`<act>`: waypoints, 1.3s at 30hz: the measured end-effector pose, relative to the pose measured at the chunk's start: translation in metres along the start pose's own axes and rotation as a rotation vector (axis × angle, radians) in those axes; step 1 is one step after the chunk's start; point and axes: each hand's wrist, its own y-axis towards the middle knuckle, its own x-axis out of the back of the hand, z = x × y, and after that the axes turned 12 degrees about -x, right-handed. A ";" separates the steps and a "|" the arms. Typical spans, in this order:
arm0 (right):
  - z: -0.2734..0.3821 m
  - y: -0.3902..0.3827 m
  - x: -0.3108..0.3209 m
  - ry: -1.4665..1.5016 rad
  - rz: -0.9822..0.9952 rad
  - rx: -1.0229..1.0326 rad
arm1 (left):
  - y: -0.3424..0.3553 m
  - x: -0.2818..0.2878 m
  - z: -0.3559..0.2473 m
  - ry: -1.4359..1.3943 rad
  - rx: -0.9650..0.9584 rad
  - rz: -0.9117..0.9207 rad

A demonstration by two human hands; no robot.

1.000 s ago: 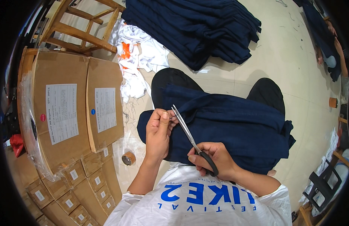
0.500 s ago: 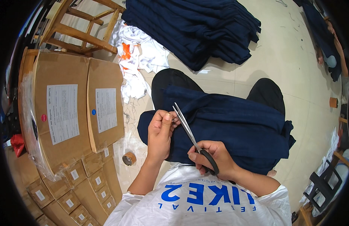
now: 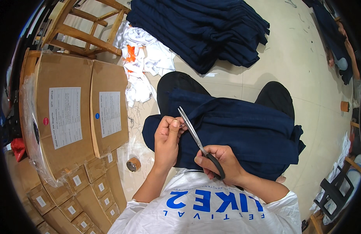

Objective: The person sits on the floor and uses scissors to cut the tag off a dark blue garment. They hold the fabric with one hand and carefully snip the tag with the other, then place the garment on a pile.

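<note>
Navy cloth lies folded across my lap, over my dark-trousered knees. My left hand is closed in a pinch at the cloth's left part; a small dark bit shows by its fingertips, too small to name. In my right hand is a pair of scissors with black handles, the fingers and thumb wrapped around the loops. The metal blades point up and left, away from me, and lie close together. Their tips are just beyond my left fingertips, over the cloth.
A large pile of navy cloth lies ahead on the tiled floor. White cloth with orange patches is heaped beside it, near a wooden stool. Cardboard boxes stand at left, with a tape roll nearby. Another person's arm shows far right.
My left hand has shifted slightly down and right. The scissors have moved a little left, and their blade tips are closer together. The cloth has stayed in place.
</note>
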 end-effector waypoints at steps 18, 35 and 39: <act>0.002 -0.004 0.003 -0.025 -0.006 -0.025 | 0.017 0.011 -0.001 0.031 0.001 -0.082; 0.024 -0.022 0.021 0.031 0.145 0.065 | 0.022 0.016 -0.024 -0.129 0.042 -0.101; 0.014 -0.011 0.022 0.105 0.135 0.036 | 0.024 0.023 -0.021 -0.037 -0.035 -0.100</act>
